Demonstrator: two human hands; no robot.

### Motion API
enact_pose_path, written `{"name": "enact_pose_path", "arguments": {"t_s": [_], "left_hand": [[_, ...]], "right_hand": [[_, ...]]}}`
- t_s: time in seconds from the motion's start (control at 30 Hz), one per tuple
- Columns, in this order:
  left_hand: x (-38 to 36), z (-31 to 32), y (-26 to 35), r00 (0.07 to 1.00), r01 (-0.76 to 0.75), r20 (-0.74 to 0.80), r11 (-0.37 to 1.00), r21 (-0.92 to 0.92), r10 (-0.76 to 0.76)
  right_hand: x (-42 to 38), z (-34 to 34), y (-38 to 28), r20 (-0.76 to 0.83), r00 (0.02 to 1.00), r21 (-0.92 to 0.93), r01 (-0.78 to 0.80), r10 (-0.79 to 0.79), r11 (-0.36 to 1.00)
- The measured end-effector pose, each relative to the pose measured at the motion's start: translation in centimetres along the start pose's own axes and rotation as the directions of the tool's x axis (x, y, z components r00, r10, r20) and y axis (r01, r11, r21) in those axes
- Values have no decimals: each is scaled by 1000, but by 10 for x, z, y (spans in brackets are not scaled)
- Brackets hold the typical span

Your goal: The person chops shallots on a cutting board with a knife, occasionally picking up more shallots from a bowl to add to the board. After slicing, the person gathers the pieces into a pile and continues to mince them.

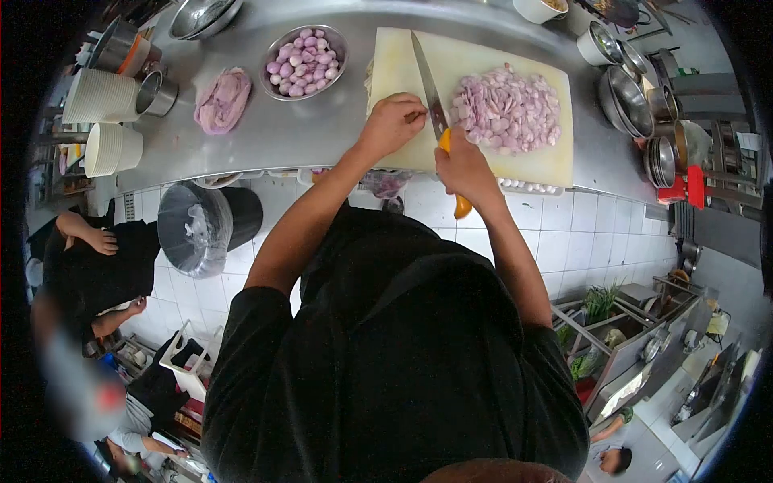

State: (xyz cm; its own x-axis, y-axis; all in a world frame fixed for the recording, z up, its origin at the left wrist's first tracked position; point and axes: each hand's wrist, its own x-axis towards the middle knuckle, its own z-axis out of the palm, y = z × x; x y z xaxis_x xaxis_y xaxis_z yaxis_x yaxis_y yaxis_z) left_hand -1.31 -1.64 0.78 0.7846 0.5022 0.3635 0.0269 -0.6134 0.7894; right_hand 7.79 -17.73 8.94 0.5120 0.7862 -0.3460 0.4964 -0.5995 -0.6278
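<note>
My right hand (467,167) is wrapped round the yellow handle of a kitchen knife (428,76), its long blade pointing away over the white cutting board (527,171). Close to the blade's left side is my left hand (394,125), fingers curled together at the board's left part; what they hold, if anything, is too small to make out. Right of the knife lies a wide heap of sliced shallots (507,109). A metal bowl (266,76) of whole peeled shallots (304,64) stands left of the board.
A pinkish plastic bag (223,101) lies on the steel counter (185,153). Stacked white containers (103,97) stand at the left, metal bowls (626,101) at the right. Below the counter is a lined bin (241,213). Another person (105,266) stands at the left.
</note>
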Motion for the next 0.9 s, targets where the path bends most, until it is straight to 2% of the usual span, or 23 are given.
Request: {"name": "enact_pose_path", "arguments": {"t_s": [0.07, 0.17, 0.27, 0.37, 0.47, 0.57, 0.6, 0.67, 0.7, 0.77, 0.8, 0.83, 0.9], "left_hand": [[0, 2, -2, 999, -43, -29, 999, 6, 43], [0, 1, -1, 1000, -3, -15, 1000, -14, 2], [0, -2, -1, 1000, -9, 19, 1000, 16, 9], [0, 0, -3, 1000, -18, 5, 1000, 17, 18], [-1, 2, -5, 999, -43, -31, 999, 28, 44], [-1, 0, -2, 1000, -3, 5, 1000, 6, 3], [-1, 0, -1, 1000, 14, 10, 1000, -1, -14], [0, 0, -1, 999, 40, 17, 999, -17, -40], [1, 0, 1, 999, 43, 19, 999, -25, -42], [0, -4, 5, 998, 60, 17, 997, -39, -60], [-2, -4, 6, 998, 51, 27, 998, -20, -51], [2, -5, 6, 999, 37, 29, 999, 0, -37], [-1, -5, 4, 999, 25, 34, 1000, 9, -25]], "right_hand": [[14, 10, 3, -65, 995, -38, 79, -82, 996], [15, 1, -5, -15, 1000, 102, 23, -22, 995], [-1, -20, -27, 61, 994, 94, -93, 88, 991], [22, 19, 8, -104, 986, -101, 124, -134, 987], [13, -3, -13, 17, 998, 94, -65, 63, 993], [-2, -25, -35, 93, 987, 91, -136, 128, 986], [4, -10, -22, -38, 999, -5, 4, -4, 1000], [27, 35, 21, -257, 918, -246, 241, -303, 939], [32, 34, 25, -241, 929, -236, 224, -280, 945], [16, -7, -16, -32, 999, 13, 7, -6, 1000], [5, -23, -35, 99, 988, 118, -134, 123, 984], [2, -27, -41, 107, 985, 94, -145, 134, 985], [20, 9, -8, -43, 999, 2, 24, -24, 1000]]}}
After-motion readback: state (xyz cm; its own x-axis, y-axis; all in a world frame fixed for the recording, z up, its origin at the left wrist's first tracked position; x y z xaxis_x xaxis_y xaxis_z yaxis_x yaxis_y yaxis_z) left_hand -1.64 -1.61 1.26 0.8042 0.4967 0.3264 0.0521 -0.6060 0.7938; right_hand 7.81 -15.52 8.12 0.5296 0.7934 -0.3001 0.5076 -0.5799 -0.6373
